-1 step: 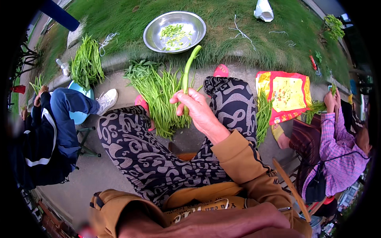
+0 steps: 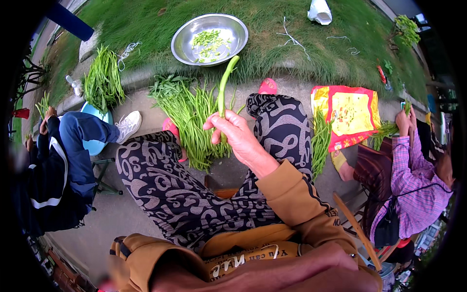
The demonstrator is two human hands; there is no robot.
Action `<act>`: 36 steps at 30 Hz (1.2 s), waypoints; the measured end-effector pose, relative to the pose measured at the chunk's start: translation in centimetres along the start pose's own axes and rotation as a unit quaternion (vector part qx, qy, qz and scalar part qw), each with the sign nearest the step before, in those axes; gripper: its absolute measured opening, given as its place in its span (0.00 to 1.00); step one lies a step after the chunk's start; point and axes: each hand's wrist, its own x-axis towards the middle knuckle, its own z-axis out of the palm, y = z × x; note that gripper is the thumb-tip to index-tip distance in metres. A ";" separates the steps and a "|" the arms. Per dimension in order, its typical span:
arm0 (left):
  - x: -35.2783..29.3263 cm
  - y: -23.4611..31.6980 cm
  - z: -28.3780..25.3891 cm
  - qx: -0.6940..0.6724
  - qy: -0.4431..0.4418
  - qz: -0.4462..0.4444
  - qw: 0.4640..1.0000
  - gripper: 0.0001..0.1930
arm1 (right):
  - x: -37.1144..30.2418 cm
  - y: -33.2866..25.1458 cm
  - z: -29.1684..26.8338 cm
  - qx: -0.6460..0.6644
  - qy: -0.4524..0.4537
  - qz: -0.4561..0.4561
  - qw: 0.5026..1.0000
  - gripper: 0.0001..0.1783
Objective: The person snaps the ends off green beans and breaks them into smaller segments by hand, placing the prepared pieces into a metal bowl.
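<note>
**Right Hand (image 2: 238, 136): One Green Stalk (image 2: 222, 92) Held Upright**

The right fingers close around the stalk's lower end; its tip rises clear of the grip. Left hand: out of view, finger state cannot be told. A heap of green stalks (image 2: 197, 134) lies beyond the right hand, on the pavement (image 2: 109, 207), near its grass-side edge. A metal bowl (image 2: 238, 38) containing short green pieces (image 2: 208, 43) stands past that edge, on the grass (image 2: 265, 31).

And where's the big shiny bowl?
In the head view, the shiny bowl sits on the grass near the top, slightly left of centre, beyond the tip of the green bean in the right hand.
</note>
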 end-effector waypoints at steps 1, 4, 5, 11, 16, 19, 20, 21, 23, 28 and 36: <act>0.3 -0.6 0.5 -0.023 0.022 -0.002 0.999 0.11 | 0.0 -0.3 -0.1 -0.025 0.012 -0.006 1.000 0.12; 1.9 -1.7 2.8 -0.050 0.136 0.010 0.989 0.10 | -0.1 -0.4 -0.4 -0.021 -0.003 0.003 1.000 0.11; 2.0 -2.0 2.9 -0.024 0.135 0.011 0.991 0.09 | -0.3 -0.3 -0.3 -0.005 -0.008 0.002 1.000 0.11; 3.7 -1.0 0.7 0.252 -0.175 -0.135 0.942 0.07 | -0.6 -1.0 -0.4 -0.021 -0.014 0.003 1.000 0.11; 1.4 -4.2 3.0 0.262 -0.124 -0.015 0.957 0.07 | -0.4 -1.7 -1.3 -0.013 0.000 -0.011 1.000 0.11; 0.9 -4.1 3.1 0.251 -0.178 -0.017 0.951 0.06 | -0.2 -1.6 -1.1 0.015 -0.005 -0.022 1.000 0.10; 1.6 -2.9 1.6 0.254 -0.259 -0.048 0.931 0.07 | -0.1 -1.8 -1.3 0.020 0.016 -0.035 0.999 0.10; 1.6 -2.3 0.9 0.273 -0.286 -0.061 0.916 0.07 | 0.0 -1.9 -1.3 0.027 0.036 -0.046 0.998 0.09; 0.6 -1.6 0.6 0.323 -0.296 -0.064 0.897 0.10 | 0.3 -2.2 -1.8 0.059 0.080 -0.079 0.992 0.08; -0.9 -3.3 -4.4 0.366 -0.350 -0.132 0.852 0.17 | 0.7 -3.7 -4.1 0.148 0.163 -0.155 0.963 0.07; -8.1 -4.3 -7.8 0.300 -0.137 -0.396 0.857 0.12 | 0.5 -5.4 -4.5 0.215 0.167 -0.190 0.943 0.07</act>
